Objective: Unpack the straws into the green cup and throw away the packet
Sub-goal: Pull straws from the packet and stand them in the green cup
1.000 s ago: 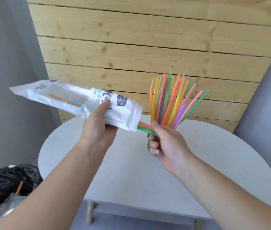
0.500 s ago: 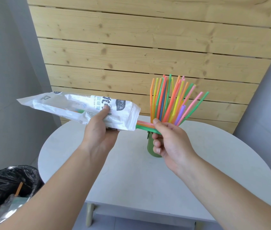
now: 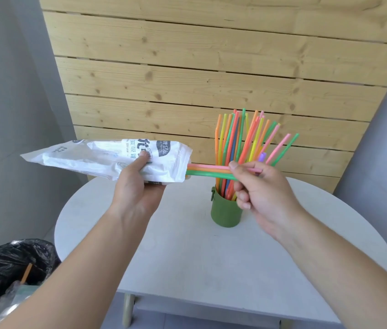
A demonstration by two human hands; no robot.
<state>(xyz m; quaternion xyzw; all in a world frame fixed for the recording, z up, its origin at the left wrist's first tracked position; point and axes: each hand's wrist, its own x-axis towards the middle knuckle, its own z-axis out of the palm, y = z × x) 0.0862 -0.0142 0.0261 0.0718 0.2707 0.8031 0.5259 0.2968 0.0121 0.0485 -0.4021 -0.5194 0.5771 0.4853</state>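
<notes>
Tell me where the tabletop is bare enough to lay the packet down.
The table is bare between its near edge and the green cup, also left of the cup, under the left hand holding the packet. Crowded: around the cup, where the right hand pulls straws.

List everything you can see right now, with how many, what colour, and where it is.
Green plastic cup: one, olive green, upright on the table, right of centre.
Thin plastic straws in the cup: many, mixed orange, yellow, green, pink, blue and purple, fanned upward.
Straws being pulled out: a few, pink, orange and green, sticking out of the packet's open end.
White plastic straw packet: one, white with dark print, held level above the table's left side.
Round white table: one, centre.
Black-lined trash bin: one, lower left, on the floor.
Wooden plank wall: one, pale pine, behind.
Left hand: grips the packet.
Right hand: fingers pinch the pulled straws.
</notes>
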